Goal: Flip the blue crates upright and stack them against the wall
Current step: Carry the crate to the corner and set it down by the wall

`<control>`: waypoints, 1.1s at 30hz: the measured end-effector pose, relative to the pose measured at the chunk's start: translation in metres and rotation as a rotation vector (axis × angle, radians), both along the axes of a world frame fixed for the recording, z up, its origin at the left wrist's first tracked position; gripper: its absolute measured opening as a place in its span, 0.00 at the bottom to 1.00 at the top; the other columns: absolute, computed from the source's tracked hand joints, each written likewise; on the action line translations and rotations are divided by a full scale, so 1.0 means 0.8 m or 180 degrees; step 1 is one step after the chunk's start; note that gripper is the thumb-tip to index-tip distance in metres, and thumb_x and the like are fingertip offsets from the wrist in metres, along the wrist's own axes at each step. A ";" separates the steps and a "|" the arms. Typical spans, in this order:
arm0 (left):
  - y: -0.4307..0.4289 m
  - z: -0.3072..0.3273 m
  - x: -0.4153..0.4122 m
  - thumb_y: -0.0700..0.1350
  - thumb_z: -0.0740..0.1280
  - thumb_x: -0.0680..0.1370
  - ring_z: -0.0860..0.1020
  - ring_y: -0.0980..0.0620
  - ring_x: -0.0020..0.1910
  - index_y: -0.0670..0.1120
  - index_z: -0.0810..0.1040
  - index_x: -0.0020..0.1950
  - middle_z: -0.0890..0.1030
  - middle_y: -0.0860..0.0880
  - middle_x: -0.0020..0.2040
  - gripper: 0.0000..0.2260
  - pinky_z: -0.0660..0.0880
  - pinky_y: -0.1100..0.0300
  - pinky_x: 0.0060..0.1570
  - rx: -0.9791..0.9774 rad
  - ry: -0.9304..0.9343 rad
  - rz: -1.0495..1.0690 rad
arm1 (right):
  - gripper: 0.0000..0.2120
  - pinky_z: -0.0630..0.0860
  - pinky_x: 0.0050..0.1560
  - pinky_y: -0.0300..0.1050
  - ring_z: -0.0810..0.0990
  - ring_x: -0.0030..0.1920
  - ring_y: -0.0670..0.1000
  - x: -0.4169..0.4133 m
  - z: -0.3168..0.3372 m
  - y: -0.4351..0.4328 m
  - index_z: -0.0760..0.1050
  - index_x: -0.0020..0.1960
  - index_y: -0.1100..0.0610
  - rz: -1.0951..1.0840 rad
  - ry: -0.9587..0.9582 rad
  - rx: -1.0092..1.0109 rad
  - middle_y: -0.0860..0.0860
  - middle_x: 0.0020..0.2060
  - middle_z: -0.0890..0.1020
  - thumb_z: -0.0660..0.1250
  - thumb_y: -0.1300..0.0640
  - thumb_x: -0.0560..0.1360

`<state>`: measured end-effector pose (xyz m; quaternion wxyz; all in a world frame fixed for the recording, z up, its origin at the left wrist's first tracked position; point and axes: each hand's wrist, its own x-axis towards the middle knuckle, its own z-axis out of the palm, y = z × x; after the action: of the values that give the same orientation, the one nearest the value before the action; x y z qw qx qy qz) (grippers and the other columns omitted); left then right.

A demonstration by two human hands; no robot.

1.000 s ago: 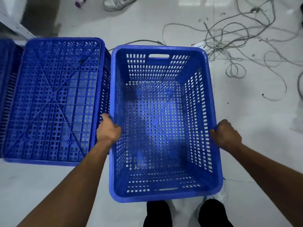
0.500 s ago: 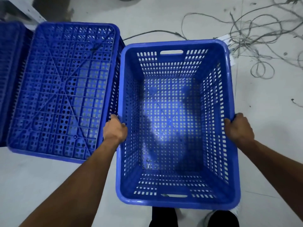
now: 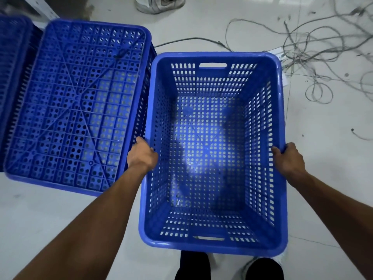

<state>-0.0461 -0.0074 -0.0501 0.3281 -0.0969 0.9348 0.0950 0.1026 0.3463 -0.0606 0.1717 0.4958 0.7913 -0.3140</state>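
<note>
Crate (image 3: 214,150): upright, carried; drifted right in view within the last second.
Left hand (image 3: 142,156): clamped on its rim.
Right hand (image 3: 287,158): clamped on the opposite rim.
Inverted crate (image 3: 76,106): beyond left hand, unflipped.

Both forearms bare up to the frame edge; no sleeves, watch, rings or gloves visible. Left hand (image 3: 141,156) and right hand (image 3: 288,158) bare, fingers (image 3: 277,150) uncovered. Below the fingers, at bottom edge: black trouser legs (image 3: 193,265). Beside them, a light-coloured shoe (image 3: 282,257), only partly visible.
</note>
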 end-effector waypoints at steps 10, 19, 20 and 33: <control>0.018 0.083 0.006 0.45 0.61 0.82 0.74 0.42 0.45 0.36 0.63 0.71 0.77 0.39 0.53 0.21 0.71 0.50 0.40 -0.0107 -0.0032 -0.0061 | 0.18 0.75 0.51 0.56 0.79 0.49 0.63 0.021 0.093 0.021 0.69 0.57 0.63 0.0297 0.0043 0.0176 0.62 0.52 0.80 0.58 0.47 0.81; 0.039 0.298 0.074 0.45 0.62 0.80 0.78 0.37 0.54 0.37 0.66 0.69 0.78 0.38 0.57 0.19 0.74 0.50 0.44 -0.0018 -0.0061 0.0015 | 0.19 0.75 0.51 0.56 0.79 0.50 0.64 0.084 0.309 0.040 0.70 0.57 0.64 0.0380 -0.0040 0.0300 0.63 0.53 0.80 0.58 0.48 0.81; 0.041 0.325 0.086 0.45 0.62 0.80 0.78 0.36 0.55 0.37 0.67 0.69 0.78 0.37 0.57 0.19 0.73 0.50 0.44 -0.0018 -0.0025 0.0043 | 0.19 0.75 0.51 0.56 0.79 0.51 0.65 0.092 0.340 0.042 0.70 0.57 0.65 0.0397 -0.0017 0.0344 0.64 0.53 0.80 0.58 0.48 0.81; 0.012 0.573 0.221 0.50 0.61 0.81 0.78 0.36 0.57 0.37 0.66 0.64 0.79 0.36 0.58 0.18 0.73 0.48 0.50 -0.0170 0.0526 0.0381 | 0.21 0.73 0.54 0.58 0.78 0.54 0.69 0.123 0.560 0.038 0.72 0.57 0.68 0.1124 0.0469 0.0987 0.70 0.53 0.80 0.58 0.48 0.81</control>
<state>0.1308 0.0023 0.4085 0.2410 -0.1530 0.9535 0.0971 0.2008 0.3769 0.3871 0.0875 0.3460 0.9148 -0.1892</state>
